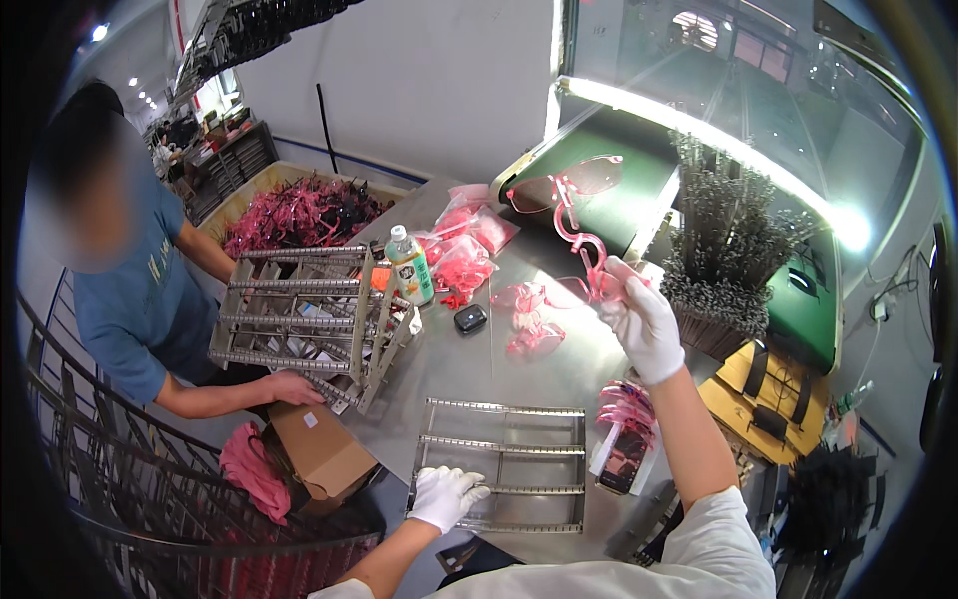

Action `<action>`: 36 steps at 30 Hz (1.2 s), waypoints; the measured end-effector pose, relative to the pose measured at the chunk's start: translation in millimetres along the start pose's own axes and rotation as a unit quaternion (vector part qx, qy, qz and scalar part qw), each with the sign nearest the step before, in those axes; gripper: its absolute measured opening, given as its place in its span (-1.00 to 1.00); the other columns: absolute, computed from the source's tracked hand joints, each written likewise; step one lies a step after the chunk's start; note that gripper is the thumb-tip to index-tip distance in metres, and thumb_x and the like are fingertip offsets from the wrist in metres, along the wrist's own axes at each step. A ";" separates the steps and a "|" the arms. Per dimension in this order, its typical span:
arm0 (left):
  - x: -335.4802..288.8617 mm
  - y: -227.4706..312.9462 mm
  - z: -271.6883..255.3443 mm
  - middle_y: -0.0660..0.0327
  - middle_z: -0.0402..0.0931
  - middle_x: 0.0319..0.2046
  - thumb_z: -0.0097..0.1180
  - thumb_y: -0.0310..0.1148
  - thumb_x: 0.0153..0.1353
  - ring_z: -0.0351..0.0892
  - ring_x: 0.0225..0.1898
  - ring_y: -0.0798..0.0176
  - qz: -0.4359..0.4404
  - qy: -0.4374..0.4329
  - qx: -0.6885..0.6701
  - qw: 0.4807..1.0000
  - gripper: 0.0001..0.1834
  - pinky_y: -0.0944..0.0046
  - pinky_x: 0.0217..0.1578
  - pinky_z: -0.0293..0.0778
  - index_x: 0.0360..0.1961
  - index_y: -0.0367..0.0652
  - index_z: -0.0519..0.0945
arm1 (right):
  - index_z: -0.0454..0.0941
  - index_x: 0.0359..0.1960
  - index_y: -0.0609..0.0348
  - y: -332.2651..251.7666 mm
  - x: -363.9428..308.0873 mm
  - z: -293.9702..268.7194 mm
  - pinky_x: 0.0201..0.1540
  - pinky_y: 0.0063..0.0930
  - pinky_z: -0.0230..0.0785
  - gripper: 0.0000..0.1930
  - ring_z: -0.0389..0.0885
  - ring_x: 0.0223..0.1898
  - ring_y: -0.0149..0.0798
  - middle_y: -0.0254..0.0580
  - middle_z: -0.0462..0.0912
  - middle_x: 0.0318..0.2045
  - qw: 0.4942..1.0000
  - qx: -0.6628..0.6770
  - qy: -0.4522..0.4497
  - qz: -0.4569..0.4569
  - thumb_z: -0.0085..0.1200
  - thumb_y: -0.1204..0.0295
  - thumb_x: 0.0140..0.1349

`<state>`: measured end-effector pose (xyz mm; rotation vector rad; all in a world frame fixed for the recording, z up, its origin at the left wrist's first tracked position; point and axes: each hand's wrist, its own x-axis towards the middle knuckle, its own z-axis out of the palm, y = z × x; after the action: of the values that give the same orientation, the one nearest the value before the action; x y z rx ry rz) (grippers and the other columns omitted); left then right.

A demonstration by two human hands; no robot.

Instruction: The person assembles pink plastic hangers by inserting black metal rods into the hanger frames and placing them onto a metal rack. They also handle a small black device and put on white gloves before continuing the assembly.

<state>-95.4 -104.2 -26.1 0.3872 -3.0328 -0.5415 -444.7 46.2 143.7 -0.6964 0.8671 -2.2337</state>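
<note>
My right hand (647, 324), in a white glove, is raised over the table and closed on pink sunglasses (589, 178). Their tinted lenses stand up and away from the fingers, and a curved pink plastic part runs down into the grip. My left hand (446, 496), also gloved, has its fingers curled at the lower left corner of a flat metal rack (504, 447) with notched rails. The rack lies on the metal table (449, 364). More pink glasses pieces (534, 324) lie beyond it, left of my right hand.
A co-worker (150, 290) at left handles stacked metal racks (289, 314) and a cardboard box (314, 449). Pink bagged parts (469, 245), a bottle (409, 268) and a black case (470, 318) stand mid-table. A phone (624, 457) lies right of my rack, near bundled metal rods (723, 250).
</note>
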 end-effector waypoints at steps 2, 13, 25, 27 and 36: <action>3.5 -2.7 -4.1 0.23 0.72 -0.27 0.17 0.09 0.32 0.66 -0.12 0.07 0.002 -0.012 -0.031 0.999 -0.63 0.00 0.00 0.40 -0.09 0.13 0.78 | 0.48 0.29 0.25 -16.1 -30.3 28.8 -0.09 -0.38 0.61 -0.57 0.76 -0.23 -0.25 -0.07 0.71 0.07 0.997 0.060 -0.037 -0.010 0.10 0.33 0.48; 57.7 73.1 -168.1 0.26 0.68 -0.18 0.32 -0.30 0.24 0.62 -0.16 0.12 0.193 0.347 -0.140 0.907 -0.69 0.09 -0.03 0.40 0.02 0.02 0.67 | 0.41 0.32 0.34 -41.8 -127.2 72.8 -0.05 -0.38 0.50 -0.53 0.69 -0.17 -0.26 -0.06 0.64 0.13 0.988 0.136 -0.065 -0.037 0.12 0.35 0.47; 86.5 178.7 -251.5 0.28 0.57 -0.28 0.47 -0.24 0.09 0.53 -0.28 0.16 0.381 0.433 -0.125 0.808 -0.35 0.16 -0.17 0.38 0.25 -0.05 0.58 | 0.42 0.33 0.38 -57.6 -166.4 82.0 -0.04 -0.43 0.59 -0.53 0.73 -0.11 -0.23 -0.02 0.65 0.13 0.998 -0.017 -0.020 -0.055 0.08 0.34 0.50; 89.5 184.9 -252.4 0.28 0.59 -0.26 0.46 -0.26 0.10 0.55 -0.25 0.15 0.377 0.441 -0.107 0.807 -0.43 0.14 -0.19 0.41 0.18 0.04 0.62 | 0.41 0.33 0.44 -58.8 -170.1 93.4 -0.06 -0.49 0.51 -0.51 0.68 -0.11 -0.31 -0.03 0.67 0.07 0.994 -0.073 -0.006 -0.080 0.05 0.31 0.51; 96.0 188.2 -242.0 0.30 0.65 -0.29 0.47 -0.41 0.05 0.59 -0.32 0.19 0.394 0.459 -0.106 0.789 -0.53 0.18 -0.27 0.46 0.05 0.07 0.71 | 0.51 0.25 0.42 -67.5 -184.9 99.5 -0.15 -0.62 0.37 -0.57 0.61 -0.14 -0.47 -0.12 0.70 0.00 0.969 -0.235 0.040 -0.072 -0.03 0.30 0.54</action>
<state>-213.8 -38.6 265.2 -0.4937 -1.8818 -0.4188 -282.1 178.4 212.3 -0.9099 1.4537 -2.2096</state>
